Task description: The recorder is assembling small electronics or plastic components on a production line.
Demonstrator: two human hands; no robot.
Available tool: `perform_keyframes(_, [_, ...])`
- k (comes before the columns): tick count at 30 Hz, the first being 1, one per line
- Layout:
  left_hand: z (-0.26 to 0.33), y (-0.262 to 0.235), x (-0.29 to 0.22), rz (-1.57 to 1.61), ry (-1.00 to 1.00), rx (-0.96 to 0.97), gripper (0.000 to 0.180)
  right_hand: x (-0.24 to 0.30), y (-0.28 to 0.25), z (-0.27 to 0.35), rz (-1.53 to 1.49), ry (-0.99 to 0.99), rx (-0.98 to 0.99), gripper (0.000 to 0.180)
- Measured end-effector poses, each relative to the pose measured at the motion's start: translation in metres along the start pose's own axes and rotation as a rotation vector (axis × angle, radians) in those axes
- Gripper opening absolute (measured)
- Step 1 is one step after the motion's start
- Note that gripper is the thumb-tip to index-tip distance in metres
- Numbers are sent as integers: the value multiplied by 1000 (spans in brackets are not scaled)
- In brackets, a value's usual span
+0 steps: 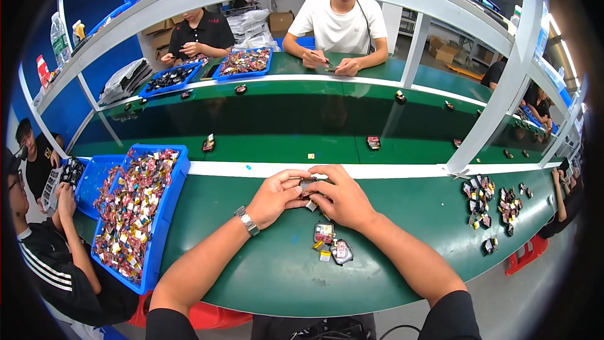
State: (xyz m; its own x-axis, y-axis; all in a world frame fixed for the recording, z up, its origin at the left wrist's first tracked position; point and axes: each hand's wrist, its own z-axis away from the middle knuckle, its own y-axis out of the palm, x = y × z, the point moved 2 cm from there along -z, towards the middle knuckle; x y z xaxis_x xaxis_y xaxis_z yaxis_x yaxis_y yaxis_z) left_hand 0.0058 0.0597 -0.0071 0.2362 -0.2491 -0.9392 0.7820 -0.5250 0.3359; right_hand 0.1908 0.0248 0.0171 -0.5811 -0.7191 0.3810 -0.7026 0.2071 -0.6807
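The person's two forearms come in from the lower edge and meet over the near green table (264, 277), the left wrist wearing a metal watch (247, 220). The left hand (275, 196) and the right hand (343, 198) are pressed together around a small dark part (307, 184), the fingers of both curled in and pinched on it from either side, so that only its top edge shows between the thumbs; what it is in detail cannot be told. The part sits just above the table surface, near its far edge and close to the white strip (390, 170) that runs along it. Just below the hands, on the table, lie two small dark pieces (333, 242) with pinkish faces and a tiny yellow tag beside them, touching or almost touching one another. To the left stands a blue tray (165, 214) heaped with many small red, black and yellow pieces, and beside it a seated person in a black top with white stripes reaches a hand toward a second blue tray. To the right, well apart from the hands, small clusters of dark pieces (484, 195) lie on the green surface. Beyond the white strip a darker green belt (283, 129) carries scattered single pieces. On the far side two people sit working at their own green table, with two more blue trays (207, 70) of parts near them.
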Motion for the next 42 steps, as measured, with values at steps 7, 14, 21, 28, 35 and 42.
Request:
perform_keyframes(7, [0,-5,-1,-22,6,89,39,0,4,0,-79,144,-59,8])
perform_keyframes(14, [1,-7,0,-21,19,135,40,3,4,0,-76,156,-63,9])
perform_keyframes(21, [0,-4,3,-78,-15,95,29,1,1,3,-193,108,49,7])
perform_keyframes(28, [0,-2,0,-54,9,53,29,6,4,2,-104,143,-63,7])
perform_keyframes(35, [0,-5,4,-53,16,64,28,7,8,3,-33,108,-82,11])
perform_keyframes(42, [0,-4,3,-53,17,44,27,5,7,3,-38,93,-46,12])
